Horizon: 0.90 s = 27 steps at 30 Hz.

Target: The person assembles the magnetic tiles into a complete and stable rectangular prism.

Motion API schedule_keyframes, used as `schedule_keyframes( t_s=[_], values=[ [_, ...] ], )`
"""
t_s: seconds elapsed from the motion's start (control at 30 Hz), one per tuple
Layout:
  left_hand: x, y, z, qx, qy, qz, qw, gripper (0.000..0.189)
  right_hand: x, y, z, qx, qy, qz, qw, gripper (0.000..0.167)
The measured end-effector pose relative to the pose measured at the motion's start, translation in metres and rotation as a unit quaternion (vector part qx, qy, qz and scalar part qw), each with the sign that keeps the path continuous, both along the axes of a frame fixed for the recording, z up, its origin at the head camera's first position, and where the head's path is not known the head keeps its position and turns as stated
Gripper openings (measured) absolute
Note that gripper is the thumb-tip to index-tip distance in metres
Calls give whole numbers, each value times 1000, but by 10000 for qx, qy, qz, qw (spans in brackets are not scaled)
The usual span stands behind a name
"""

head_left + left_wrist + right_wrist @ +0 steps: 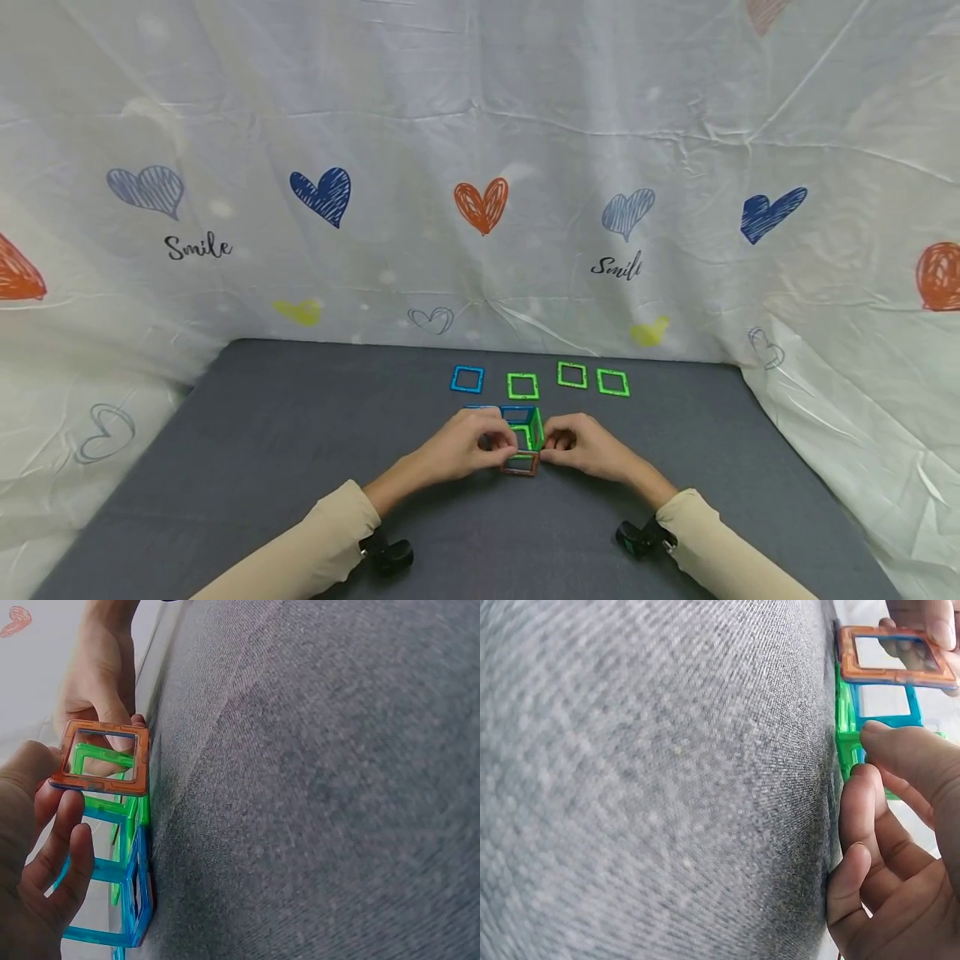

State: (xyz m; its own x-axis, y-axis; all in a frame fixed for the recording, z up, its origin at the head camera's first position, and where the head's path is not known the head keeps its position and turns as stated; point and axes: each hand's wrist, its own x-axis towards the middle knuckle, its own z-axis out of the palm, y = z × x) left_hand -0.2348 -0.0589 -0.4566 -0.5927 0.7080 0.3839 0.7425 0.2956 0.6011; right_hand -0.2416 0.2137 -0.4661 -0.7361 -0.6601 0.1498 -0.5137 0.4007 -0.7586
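In the head view, my left hand [467,446] pinches an orange square magnetic tile [105,726] by its edge, between thumb and fingers. The tile is held at the near side of a small structure of joined magnetic tiles. Blue tiles [124,870] form its left and back parts, and a green tile [538,429] stands upright on its right. My right hand [588,447] holds that green tile's near edge between thumb and index finger [864,784], with the other fingers curled. The left fingers partly hide the structure's left part in the head view.
Behind the structure, a loose blue tile [468,392] and three green tiles, the nearest a green square [522,397], lie flat on the grey cloth-covered table [300,433]. A white curtain [390,250] with printed hearts hangs along the table's back and sides.
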Motion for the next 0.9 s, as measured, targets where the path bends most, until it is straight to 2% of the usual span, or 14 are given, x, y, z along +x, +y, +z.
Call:
schedule_keyframes(
  t_s=[0.43, 0.6, 0.9],
  values=[
    [-3, 1, -3, 1, -195, 265, 9995, 4, 0, 0, -1, -74, 26, 44, 10000, 5],
    [-4, -1, -4, 84, -295, 222, 9993, 5, 1, 0, -1, -65, 36, 42, 10000, 5],
    [-6, -6, -3, -21, -552, 12, 9985, 11, 2, -1, 0, -83, -24, 30, 10000, 5]
  ],
)
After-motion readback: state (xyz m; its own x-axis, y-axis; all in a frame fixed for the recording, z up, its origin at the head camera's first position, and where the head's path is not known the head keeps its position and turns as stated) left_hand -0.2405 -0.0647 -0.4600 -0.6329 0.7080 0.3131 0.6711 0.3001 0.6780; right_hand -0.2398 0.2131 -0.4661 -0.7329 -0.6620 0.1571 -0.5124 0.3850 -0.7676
